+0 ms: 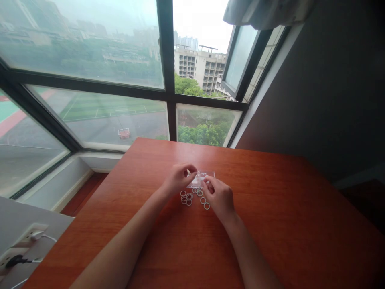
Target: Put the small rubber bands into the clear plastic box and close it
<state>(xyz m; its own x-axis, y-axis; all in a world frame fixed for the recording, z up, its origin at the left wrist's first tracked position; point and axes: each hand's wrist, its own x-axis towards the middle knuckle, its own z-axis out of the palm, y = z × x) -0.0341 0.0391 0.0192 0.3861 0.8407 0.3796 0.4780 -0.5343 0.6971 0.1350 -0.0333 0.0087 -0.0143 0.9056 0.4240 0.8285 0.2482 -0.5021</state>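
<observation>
A small clear plastic box (211,174) lies on the table just beyond my hands, with small pale pieces that I cannot make out in or on it. My left hand (179,177) is at the box's left side, thumb and fingers curled together in a pinch. At its near right side is my right hand (221,197), also pinching, fingertips over the box's front edge. What either hand holds is too small to tell. Several pale thin rings (189,197) lie in a loose cluster below the left hand. More rings (206,206) lie beside the right hand and along the box's front.
The reddish-brown wooden table (288,224) stretches out on both sides of my arms. Behind it stand dark-framed windows (170,96), with one pane tilted out at the right. White wall sockets (18,251) with plugged-in cables are at the lower left.
</observation>
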